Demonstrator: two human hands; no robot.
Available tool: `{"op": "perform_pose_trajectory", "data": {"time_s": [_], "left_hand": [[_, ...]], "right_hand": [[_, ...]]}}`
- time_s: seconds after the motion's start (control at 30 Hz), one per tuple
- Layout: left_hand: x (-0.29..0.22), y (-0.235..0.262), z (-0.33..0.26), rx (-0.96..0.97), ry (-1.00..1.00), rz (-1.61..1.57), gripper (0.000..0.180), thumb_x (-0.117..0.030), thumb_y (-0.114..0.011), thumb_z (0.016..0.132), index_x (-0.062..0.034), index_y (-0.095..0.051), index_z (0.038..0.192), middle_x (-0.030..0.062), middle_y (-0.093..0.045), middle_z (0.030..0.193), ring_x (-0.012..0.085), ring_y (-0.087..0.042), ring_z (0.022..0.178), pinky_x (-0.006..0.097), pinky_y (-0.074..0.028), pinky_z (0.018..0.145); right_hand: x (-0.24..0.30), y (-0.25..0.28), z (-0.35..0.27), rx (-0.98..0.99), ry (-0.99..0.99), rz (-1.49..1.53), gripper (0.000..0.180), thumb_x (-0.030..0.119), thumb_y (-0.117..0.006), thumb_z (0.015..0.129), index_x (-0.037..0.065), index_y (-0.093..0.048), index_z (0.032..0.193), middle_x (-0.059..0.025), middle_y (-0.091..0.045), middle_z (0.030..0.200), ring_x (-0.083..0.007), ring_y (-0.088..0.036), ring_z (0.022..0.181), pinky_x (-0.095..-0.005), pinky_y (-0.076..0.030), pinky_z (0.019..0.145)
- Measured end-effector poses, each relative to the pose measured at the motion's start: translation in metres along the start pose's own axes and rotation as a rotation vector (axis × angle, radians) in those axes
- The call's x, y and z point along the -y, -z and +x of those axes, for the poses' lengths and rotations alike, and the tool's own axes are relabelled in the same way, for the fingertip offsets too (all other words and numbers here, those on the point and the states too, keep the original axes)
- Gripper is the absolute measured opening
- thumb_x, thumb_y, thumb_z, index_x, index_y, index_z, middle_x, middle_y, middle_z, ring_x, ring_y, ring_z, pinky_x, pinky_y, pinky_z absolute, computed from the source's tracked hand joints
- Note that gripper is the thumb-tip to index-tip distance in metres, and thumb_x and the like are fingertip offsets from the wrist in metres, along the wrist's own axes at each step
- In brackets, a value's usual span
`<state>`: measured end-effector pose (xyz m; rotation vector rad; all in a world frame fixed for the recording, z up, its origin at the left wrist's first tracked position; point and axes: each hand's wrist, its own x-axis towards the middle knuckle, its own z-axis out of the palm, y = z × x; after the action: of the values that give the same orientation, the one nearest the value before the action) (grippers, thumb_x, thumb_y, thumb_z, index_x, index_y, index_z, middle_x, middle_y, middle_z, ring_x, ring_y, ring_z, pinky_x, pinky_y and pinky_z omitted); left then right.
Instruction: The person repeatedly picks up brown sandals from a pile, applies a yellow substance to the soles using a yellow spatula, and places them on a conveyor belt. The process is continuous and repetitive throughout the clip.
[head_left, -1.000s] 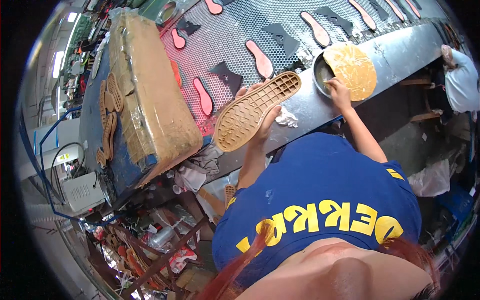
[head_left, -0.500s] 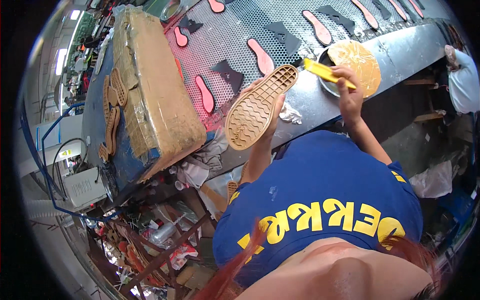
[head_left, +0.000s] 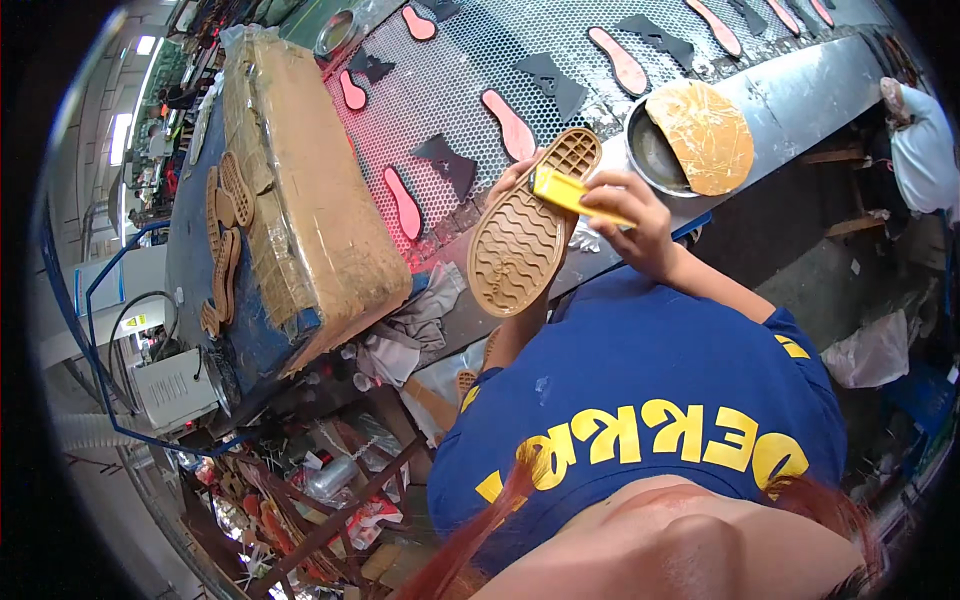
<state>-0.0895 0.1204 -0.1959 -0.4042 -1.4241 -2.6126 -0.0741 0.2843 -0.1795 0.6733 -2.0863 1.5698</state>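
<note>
Left of the round metal bowl (head_left: 653, 160), the left hand (head_left: 511, 180) grips a tan shoe outsole (head_left: 517, 245) from behind, partly hidden; the right hand (head_left: 637, 217) pinches a yellow tool (head_left: 562, 189) over its tread, contact unclear. The steel ledge (head_left: 812, 98) continues rightward past the bowl; a cardboard box (head_left: 325, 190) stands well left.

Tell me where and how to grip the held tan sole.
Grip the tan sole by its long edges, probably from underneath: it is long and narrow, its grooved face points up, and the yellow tool covers part of that face.
</note>
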Motion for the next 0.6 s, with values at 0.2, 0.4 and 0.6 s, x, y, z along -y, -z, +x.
{"op": "perform_pose_trajectory", "data": {"time_s": [0.2,0.4,0.6], "left_hand": [[-0.020,-0.016,0.001,0.064,-0.103,0.810,0.052,-0.026,-0.070,0.086,-0.0119,-0.048,0.131,0.0023,-0.054,0.129,0.0141,-0.044,0.127,0.033,-0.031,0.108],[-0.008,-0.018,0.002,0.060,-0.261,0.719,0.052,-0.027,-0.069,0.086,-0.0070,-0.050,0.130,0.0132,-0.053,0.132,0.0210,-0.048,0.127,0.036,-0.038,0.109],[0.025,0.019,0.005,-0.027,-0.137,-0.047,0.043,-0.012,-0.056,0.094,-0.0075,-0.042,0.134,0.0204,-0.047,0.135,0.0356,-0.048,0.128,0.048,-0.044,0.106]], "right_hand": [[-0.004,0.004,0.010,-0.098,-0.046,-0.086,0.022,0.014,-0.073,0.083,0.000,-0.065,0.099,-0.0161,-0.062,0.104,-0.0309,-0.063,0.095,-0.0362,-0.052,0.080],[0.005,-0.002,0.012,-0.076,0.026,-0.161,0.025,0.015,-0.074,0.082,0.000,-0.064,0.099,-0.0151,-0.062,0.102,-0.0307,-0.064,0.089,-0.0366,-0.053,0.075],[0.025,-0.015,0.017,-0.016,0.187,-0.098,0.029,0.019,-0.077,0.079,0.002,-0.063,0.097,-0.0121,-0.060,0.097,-0.0274,-0.065,0.079,-0.0356,-0.055,0.066]]}}
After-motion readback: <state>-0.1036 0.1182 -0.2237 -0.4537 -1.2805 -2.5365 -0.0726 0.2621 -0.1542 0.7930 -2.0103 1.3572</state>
